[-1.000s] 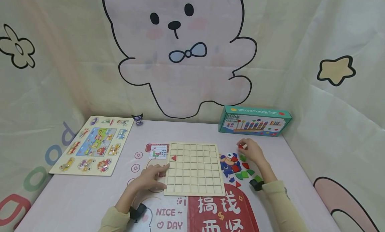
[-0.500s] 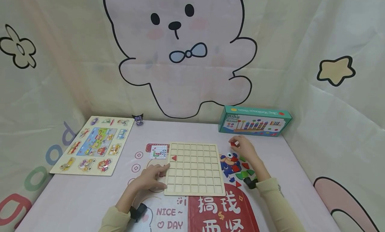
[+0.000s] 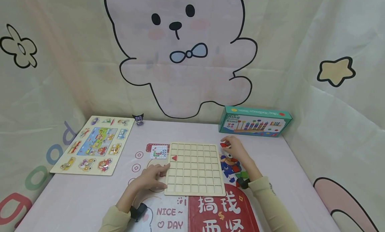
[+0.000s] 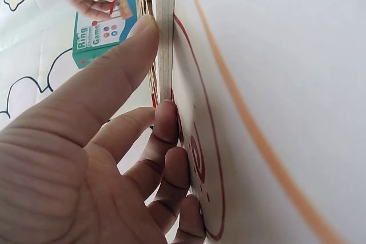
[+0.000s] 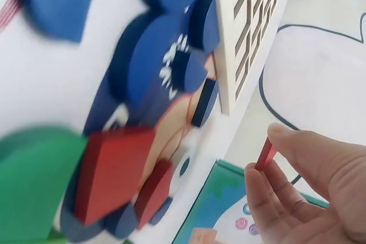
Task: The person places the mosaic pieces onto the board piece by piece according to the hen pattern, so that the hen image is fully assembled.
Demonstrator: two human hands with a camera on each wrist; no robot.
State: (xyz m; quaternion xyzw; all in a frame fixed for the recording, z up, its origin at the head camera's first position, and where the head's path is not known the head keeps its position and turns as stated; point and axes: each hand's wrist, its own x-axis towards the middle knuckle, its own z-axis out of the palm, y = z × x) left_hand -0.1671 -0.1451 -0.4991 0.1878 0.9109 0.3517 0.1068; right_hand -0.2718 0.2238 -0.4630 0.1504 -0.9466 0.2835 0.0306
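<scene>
Near gridded board (image 3: 195,173), red piece (image 5: 266,155) in right hand (image 3: 237,149), fingertip grip clamped on it

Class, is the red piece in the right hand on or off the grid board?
Off: the right hand pinches the red piece clear of the grid board's edge.
</scene>
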